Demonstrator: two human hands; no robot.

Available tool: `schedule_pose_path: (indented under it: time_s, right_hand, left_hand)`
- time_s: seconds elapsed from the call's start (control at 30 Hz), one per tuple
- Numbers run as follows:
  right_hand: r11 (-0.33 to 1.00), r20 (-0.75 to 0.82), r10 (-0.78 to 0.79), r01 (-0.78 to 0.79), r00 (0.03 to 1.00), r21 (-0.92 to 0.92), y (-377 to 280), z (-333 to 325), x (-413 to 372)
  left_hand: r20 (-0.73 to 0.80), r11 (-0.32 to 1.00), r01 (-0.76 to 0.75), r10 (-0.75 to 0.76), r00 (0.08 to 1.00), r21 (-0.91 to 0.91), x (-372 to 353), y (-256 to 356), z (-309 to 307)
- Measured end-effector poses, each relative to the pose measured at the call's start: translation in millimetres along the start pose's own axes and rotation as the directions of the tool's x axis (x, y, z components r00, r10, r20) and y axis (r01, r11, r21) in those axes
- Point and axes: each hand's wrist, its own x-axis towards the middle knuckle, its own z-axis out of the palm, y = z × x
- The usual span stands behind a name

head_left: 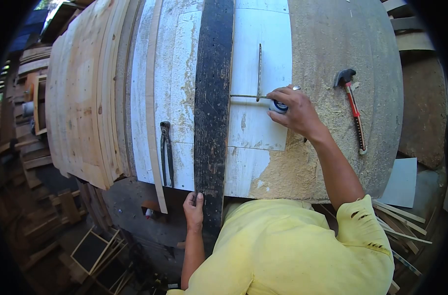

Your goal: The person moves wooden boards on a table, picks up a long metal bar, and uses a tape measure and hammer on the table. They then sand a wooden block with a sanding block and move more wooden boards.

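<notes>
My right hand (295,108) is closed around a tape measure (280,106). Its thin blade (248,96) runs left to the edge of a long, worn black board (211,113). A slim, dark, marked strip (260,69) lies lengthwise, meeting the tape blade just left of the case. My left hand (193,211), fingers curled and thumb up, grips the left edge of the black board near its near end. Pincers (167,152) lie left of the board, on the whitish bench surface (184,167), beside a narrow wooden strip (152,98).
A claw hammer (354,110) with a red and black handle lies on the right among sawdust (302,167). Stacked planks (81,93) fill the left side. Wood scraps (401,221) and a pale sheet (401,183) lie at lower right; a dark framed panel (90,251) is at lower left.
</notes>
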Motion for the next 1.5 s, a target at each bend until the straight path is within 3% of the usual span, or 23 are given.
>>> schedule_pose_path:
  time_s: [0.13, 0.17, 0.2, 0.27, 0.33, 0.4, 0.43, 0.47, 0.53, 0.6, 0.67, 0.77, 0.8, 0.87, 1.0, 1.13, 1.2, 1.27, 1.4, 1.47, 1.5]
  right_hand:
    - [0.998, -0.042, -0.012, 0.015, 0.999, 0.056, 6.4, -5.9, -19.2]
    - [0.997, -0.073, 0.017, -0.011, 0.997, 0.078, 13.8, -10.1, -30.8]
    - [0.994, -0.106, 0.045, -0.035, 0.993, 0.099, 21.4, -15.5, -42.7]
    - [0.994, -0.23, 0.049, -0.025, 0.972, 0.103, 33.4, -26.5, -72.4]
    - [0.991, -0.344, 0.137, -0.125, 0.929, 0.056, 61.7, -26.7, -114.2]
    - [0.996, -0.344, 0.083, -0.083, 0.935, 0.015, 74.0, -26.8, -136.2]
    - [0.998, -0.357, 0.061, -0.062, 0.932, 0.006, 73.2, -25.3, -144.2]
    - [0.996, -0.327, 0.077, -0.086, 0.942, -0.012, 72.2, -24.2, -150.4]
    - [0.995, -0.32, 0.071, -0.09, 0.945, -0.043, 71.8, -25.7, -157.0]
    - [0.995, -0.339, 0.059, -0.082, 0.939, -0.056, 73.0, -29.3, -160.1]
    - [0.993, -0.424, 0.023, -0.07, 0.905, -0.097, 85.5, -39.3, -158.1]
    - [0.942, -0.576, 0.134, -0.285, 0.806, -0.179, 96.1, -58.9, -156.3]
    - [0.941, -0.585, 0.127, -0.283, 0.801, -0.183, 106.4, -61.3, -154.6]
    - [0.851, -0.568, 0.319, -0.493, 0.758, -0.181, 131.3, -59.8, -152.1]
    - [0.834, -0.417, 0.43, -0.529, 0.801, -0.156, 157.4, -60.8, -141.6]
    - [0.884, -0.532, 0.282, -0.432, 0.798, -0.18, 150.2, -56.8, -108.3]
    - [0.869, -0.359, 0.482, -0.385, 0.799, 0.31, 121.9, -65.8, -69.6]
    - [0.822, -0.358, 0.444, -0.214, 0.821, 0.528, 78.8, -71.8, -25.4]
    - [0.978, -0.345, 0.127, -0.059, 0.93, 0.2, 35.2, -80.3, 59.7]
    - [0.992, -0.373, -0.035, 0.079, 0.927, 0.103, 24.3, -78.0, 96.0]
    - [0.991, -0.369, -0.034, 0.079, 0.929, 0.107, 21.2, -77.0, 108.8]
  left_hand:
    - [-0.015, 0.995, -0.044, 0.045, 0.999, 0.095, 3.2, -2.4, -7.7]
    - [-0.01, 0.902, -0.063, 0.074, 0.997, 0.428, 1.2, 11.1, -11.2]
    - [-0.002, 0.702, -0.068, 0.099, 0.995, 0.708, -2.1, 29.1, -13.9]
    - [0.066, 0.519, -0.063, 0.013, 0.998, 0.852, -3.2, 85.3, -22.5]
    - [-0.041, 0.597, 0.031, 0.002, 0.999, 0.802, 13.3, 164.5, -10.3]
    - [0.055, 0.647, -0.138, 0.146, 0.988, 0.75, 49.2, 176.4, 3.8]
    - [0.091, 0.625, -0.35, 0.407, 0.909, 0.698, 71.2, 173.7, 18.1]
    - [0.107, 0.539, -0.547, 0.643, 0.759, 0.64, 93.0, 175.2, 38.6]
    - [0.165, 0.438, -0.66, 0.744, 0.647, 0.61, 121.4, 204.7, 81.7]
    - [0.18, 0.354, -0.679, 0.792, 0.583, 0.644, 152.6, 215.3, 121.4]
    - [0.163, 0.314, -0.63, 0.797, 0.581, 0.71, 171.5, 218.1, 153.2]
    - [0.16, 0.274, -0.558, 0.779, 0.607, 0.783, 192.1, 214.4, 168.8]
    - [0.165, 0.269, -0.548, 0.77, 0.617, 0.792, 198.1, 213.5, 173.7]
    - [0.176, 0.245, -0.544, 0.774, 0.608, 0.803, 198.5, 213.6, 175.6]
    - [0.194, 0.232, -0.527, 0.751, 0.632, 0.817, 200.5, 212.4, 175.0]
    - [0.204, 0.254, -0.513, 0.708, 0.676, 0.82, 198.1, 217.4, 175.1]
    - [0.204, 0.261, -0.503, 0.691, 0.693, 0.824, 197.7, 216.8, 175.9]
    - [0.211, 0.246, -0.505, 0.696, 0.686, 0.828, 197.6, 218.6, 175.0]
    - [0.233, 0.244, -0.483, 0.643, 0.73, 0.841, 198.9, 222.5, 173.6]
    - [0.216, 0.225, -0.48, 0.681, 0.7, 0.848, 199.7, 219.5, 175.0]
    - [0.215, 0.224, -0.477, 0.678, 0.703, 0.85, 198.5, 219.5, 175.1]
